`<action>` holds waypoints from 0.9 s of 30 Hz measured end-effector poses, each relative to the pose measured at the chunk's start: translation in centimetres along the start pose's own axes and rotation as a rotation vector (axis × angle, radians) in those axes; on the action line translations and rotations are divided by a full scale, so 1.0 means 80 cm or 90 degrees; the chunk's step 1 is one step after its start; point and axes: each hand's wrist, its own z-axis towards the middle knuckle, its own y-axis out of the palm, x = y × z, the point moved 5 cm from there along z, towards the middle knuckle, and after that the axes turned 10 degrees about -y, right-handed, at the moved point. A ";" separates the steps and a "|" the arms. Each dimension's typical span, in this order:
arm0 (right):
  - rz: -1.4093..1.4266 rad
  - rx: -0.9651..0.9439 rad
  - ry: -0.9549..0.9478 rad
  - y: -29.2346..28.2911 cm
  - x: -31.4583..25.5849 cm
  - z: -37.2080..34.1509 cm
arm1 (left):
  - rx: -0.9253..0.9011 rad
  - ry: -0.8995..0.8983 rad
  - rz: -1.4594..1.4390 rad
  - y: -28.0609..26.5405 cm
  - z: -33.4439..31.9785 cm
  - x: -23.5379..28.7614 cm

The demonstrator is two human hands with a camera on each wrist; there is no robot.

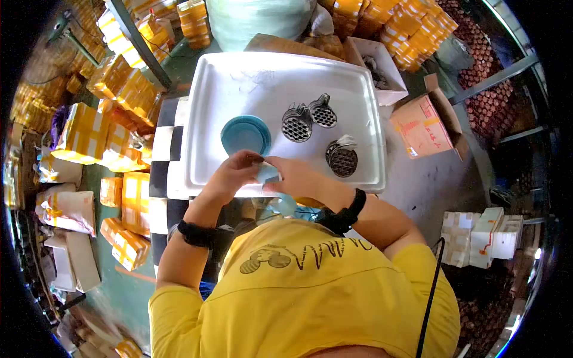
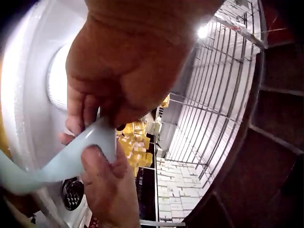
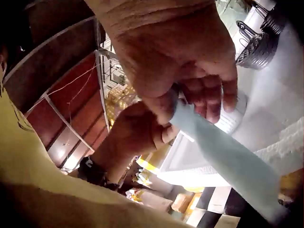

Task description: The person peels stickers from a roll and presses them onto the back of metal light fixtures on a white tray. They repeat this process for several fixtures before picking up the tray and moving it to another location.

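Both hands meet at the near edge of a white tray [image 1: 280,71]. A pale blue strip [image 1: 268,173] is pinched between the fingers of the left hand [image 1: 236,173] and the right hand [image 1: 304,179]; its loose part hangs below. In the left wrist view the strip [image 2: 71,154] runs down from the left hand [image 2: 123,61], and the right thumb presses on it. The right wrist view has the strip [image 3: 228,161] trailing from the right hand [image 3: 180,61]. Just beyond the hands sits a round blue container [image 1: 245,136].
Small black woven baskets [image 1: 296,124] stand on the tray, with another [image 1: 342,160] nearer its right side. An open cardboard box [image 1: 424,125] and a white foam box [image 1: 379,65] are to the right. Taped boxes [image 1: 83,134] are stacked at left.
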 end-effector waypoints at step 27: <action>0.816 0.072 0.106 -0.029 0.029 -0.033 | 0.297 0.593 0.994 0.077 -0.046 0.064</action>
